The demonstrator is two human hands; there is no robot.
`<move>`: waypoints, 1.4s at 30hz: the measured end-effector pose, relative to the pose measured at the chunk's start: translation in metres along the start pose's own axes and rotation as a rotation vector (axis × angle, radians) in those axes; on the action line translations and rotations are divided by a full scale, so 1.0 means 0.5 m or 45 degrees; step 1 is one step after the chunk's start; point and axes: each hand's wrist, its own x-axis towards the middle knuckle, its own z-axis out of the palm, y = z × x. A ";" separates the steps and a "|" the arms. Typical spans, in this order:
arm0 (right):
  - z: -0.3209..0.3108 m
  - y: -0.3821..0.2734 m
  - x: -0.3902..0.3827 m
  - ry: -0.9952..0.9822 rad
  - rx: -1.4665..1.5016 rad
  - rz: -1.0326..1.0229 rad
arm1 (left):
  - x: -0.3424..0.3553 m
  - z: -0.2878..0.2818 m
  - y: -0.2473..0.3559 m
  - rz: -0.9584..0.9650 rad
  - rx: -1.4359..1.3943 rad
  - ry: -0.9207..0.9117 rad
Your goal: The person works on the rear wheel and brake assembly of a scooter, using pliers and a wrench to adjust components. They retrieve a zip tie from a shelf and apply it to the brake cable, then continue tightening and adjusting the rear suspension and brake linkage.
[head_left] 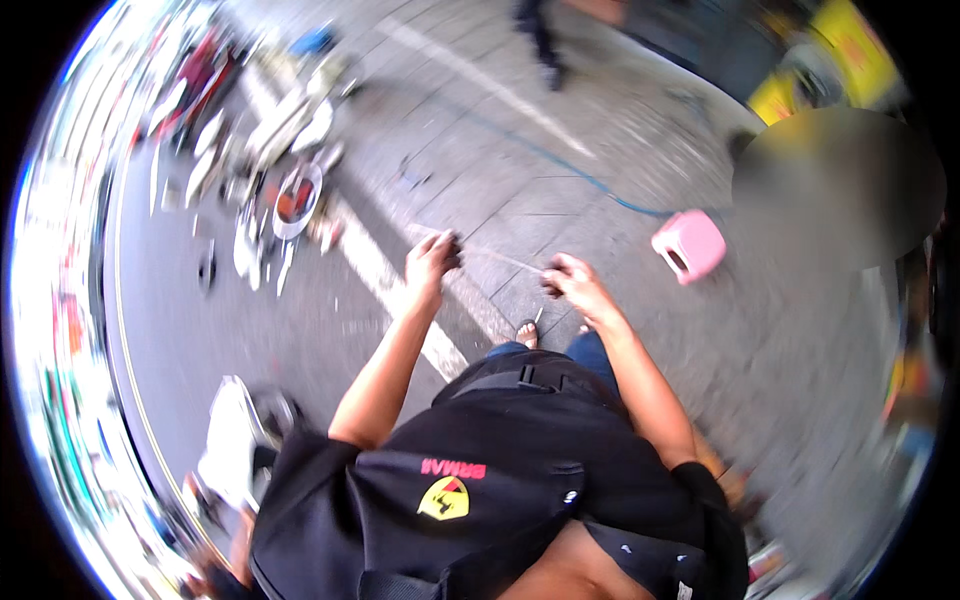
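Note:
Both my hands are raised in front of my waist, above the pavement. A thin pale strand (512, 262), perhaps a wire or cord, stretches between them; motion blur hides its exact kind. My left hand (430, 265) is closed around its left end, with dark fingertips. At the other end, my right hand (577, 282) pinches the strand between closed fingers, which also look dark. Whether anything else is inside either hand cannot be made out. Below the strand my sandalled foot (527, 333) rests on the paving.
A pink plastic stool (692, 246) stands to the right, beside a blue hose (610, 195) on the ground. Ahead left, a white-rimmed basin (297, 200) sits among scattered vehicle parts (275, 130). A white scooter (232, 430) is at lower left. Someone's legs (540, 40) show far ahead.

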 end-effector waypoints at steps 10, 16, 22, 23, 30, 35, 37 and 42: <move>0.103 0.028 0.309 -0.690 -0.421 0.321 | 0.007 -0.170 -0.094 -0.029 -0.187 0.641; 0.361 -0.024 0.445 -1.431 -0.775 0.143 | -0.066 -0.279 -0.075 0.162 -0.402 1.161; 0.651 -0.022 0.540 -1.818 -0.845 0.215 | -0.086 -0.416 -0.106 0.190 -0.708 1.570; 0.692 0.012 0.561 -1.826 -0.818 0.006 | -0.074 -0.446 -0.103 0.170 -0.732 1.630; 0.959 0.112 0.760 -1.797 -0.805 0.084 | 0.087 -0.751 -0.022 0.140 -0.764 1.646; 1.102 0.067 0.906 -1.668 -0.701 0.311 | 0.211 -0.992 0.128 0.243 -0.061 1.310; 1.169 0.057 0.967 -1.597 -0.744 0.339 | 0.269 -1.081 0.165 0.301 0.065 1.225; 1.410 0.084 1.105 -1.678 -0.814 0.082 | 0.373 -1.302 0.207 0.225 0.054 1.234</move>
